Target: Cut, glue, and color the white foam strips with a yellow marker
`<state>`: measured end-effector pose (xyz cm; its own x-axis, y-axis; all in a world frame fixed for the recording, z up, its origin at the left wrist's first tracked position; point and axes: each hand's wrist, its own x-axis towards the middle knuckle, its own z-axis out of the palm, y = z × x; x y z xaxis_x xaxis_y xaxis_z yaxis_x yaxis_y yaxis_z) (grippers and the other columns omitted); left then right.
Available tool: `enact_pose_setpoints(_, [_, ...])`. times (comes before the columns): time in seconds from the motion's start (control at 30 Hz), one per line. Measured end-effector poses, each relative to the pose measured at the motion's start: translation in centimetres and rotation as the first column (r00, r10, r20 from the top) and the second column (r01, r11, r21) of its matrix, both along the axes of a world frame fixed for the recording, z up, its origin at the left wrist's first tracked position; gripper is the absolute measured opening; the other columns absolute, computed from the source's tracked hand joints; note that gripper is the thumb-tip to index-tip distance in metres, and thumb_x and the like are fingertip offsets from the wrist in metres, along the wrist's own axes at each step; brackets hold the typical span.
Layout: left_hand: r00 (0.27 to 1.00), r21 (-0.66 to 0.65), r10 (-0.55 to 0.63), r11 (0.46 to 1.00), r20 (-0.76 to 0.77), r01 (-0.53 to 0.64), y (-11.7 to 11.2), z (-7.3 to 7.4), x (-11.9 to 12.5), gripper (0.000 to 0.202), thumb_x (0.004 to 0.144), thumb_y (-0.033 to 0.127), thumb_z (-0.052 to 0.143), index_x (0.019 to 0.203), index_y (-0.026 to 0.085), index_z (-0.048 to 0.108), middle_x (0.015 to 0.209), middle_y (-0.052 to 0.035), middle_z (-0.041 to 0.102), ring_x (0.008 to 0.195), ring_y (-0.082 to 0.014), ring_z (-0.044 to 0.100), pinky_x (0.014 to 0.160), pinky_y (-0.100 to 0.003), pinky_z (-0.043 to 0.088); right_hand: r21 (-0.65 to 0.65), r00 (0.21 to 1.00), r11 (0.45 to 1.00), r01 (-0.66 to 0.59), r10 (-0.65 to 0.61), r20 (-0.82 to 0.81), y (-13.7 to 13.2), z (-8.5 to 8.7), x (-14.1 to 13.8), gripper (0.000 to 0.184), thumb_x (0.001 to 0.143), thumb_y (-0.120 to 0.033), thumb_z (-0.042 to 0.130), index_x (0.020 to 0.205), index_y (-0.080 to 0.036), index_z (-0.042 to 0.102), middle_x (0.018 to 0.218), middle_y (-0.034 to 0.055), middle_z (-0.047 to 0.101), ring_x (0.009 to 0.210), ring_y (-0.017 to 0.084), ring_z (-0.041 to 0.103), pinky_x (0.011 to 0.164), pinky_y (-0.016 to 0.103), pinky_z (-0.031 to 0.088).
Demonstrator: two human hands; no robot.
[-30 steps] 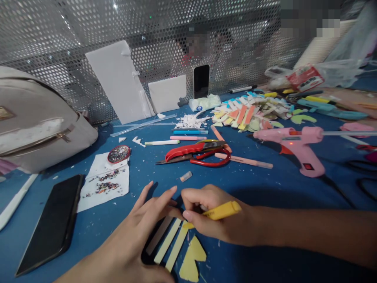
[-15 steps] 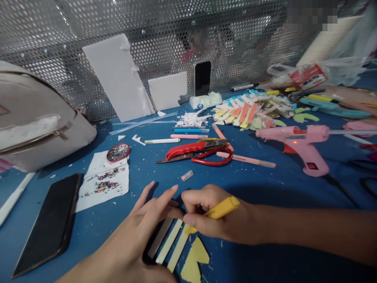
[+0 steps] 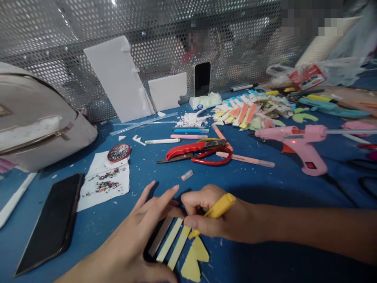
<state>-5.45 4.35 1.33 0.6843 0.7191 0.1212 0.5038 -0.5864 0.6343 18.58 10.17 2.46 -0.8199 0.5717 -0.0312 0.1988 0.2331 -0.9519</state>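
My right hand [image 3: 206,214] is closed around a yellow craft knife [image 3: 219,206], its tip down at the edge of a pale yellow foam strip [image 3: 178,247]. My left hand [image 3: 141,236] lies flat with fingers spread, pressing on a grey strip [image 3: 160,237] and a second pale strip [image 3: 169,245] that lie over something dark. A cut yellow foam shape [image 3: 193,260] lies just right of the strips on the blue table [image 3: 253,184].
A black phone [image 3: 50,224] lies at the left, next to white paper with glitter [image 3: 104,182] and a beige bag [image 3: 35,122]. Red cutters and scissors [image 3: 196,152] and a pink glue gun [image 3: 297,143] sit behind my hands. Coloured foam pieces [image 3: 250,112] pile at the back.
My right hand has drawn the yellow knife slightly down along the strip toward me. My left hand has stayed pressed on the strips.
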Motion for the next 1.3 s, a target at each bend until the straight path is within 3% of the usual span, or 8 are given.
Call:
enact_pose_setpoints(0.53, [1.000,0.031,0.002,1.000,-0.007,-0.002,0.06,-0.19,-0.07,0.115,0.081,0.062,0.074,0.159,0.029,-0.002,0.142,-0.0125,0.059,0.138,-0.0346,0.051,0.122,-0.065,0.008,-0.045,1.000,0.999,-0.010,0.011,0.021,0.04,0.13,-0.09,0.034,0.085,-0.044,0.063,0.067,-0.019,0.049,0.056,-0.0063,0.047,0.051,0.008,0.039,0.047,0.020,0.028])
enact_pose_setpoints(0.9, [1.000,0.032,0.007,0.999,-0.012,-0.006,0.00,0.19,0.04,0.118,0.077,0.060,0.079,0.159,0.033,-0.002,0.139,-0.0092,0.062,0.136,-0.0328,0.053,0.123,-0.063,0.010,-0.069,0.998,0.998,-0.008,0.011,0.055,0.10,-0.01,-0.11,0.032,0.082,-0.043,0.068,0.067,-0.019,0.052,0.056,-0.0064,0.049,0.052,0.009,0.041,0.048,0.021,0.030])
enact_pose_setpoints(1.3, [0.999,0.030,-0.030,0.999,0.038,0.029,0.30,-0.40,-0.03,0.114,0.082,0.059,0.075,0.159,0.030,-0.003,0.137,-0.0081,0.064,0.136,-0.0317,0.053,0.124,-0.063,0.007,-0.090,1.000,0.996,-0.015,0.017,0.017,0.23,-0.13,-0.14,0.033,0.079,-0.045,0.072,0.068,-0.018,0.055,0.059,-0.0053,0.052,0.052,0.009,0.043,0.048,0.019,0.030])
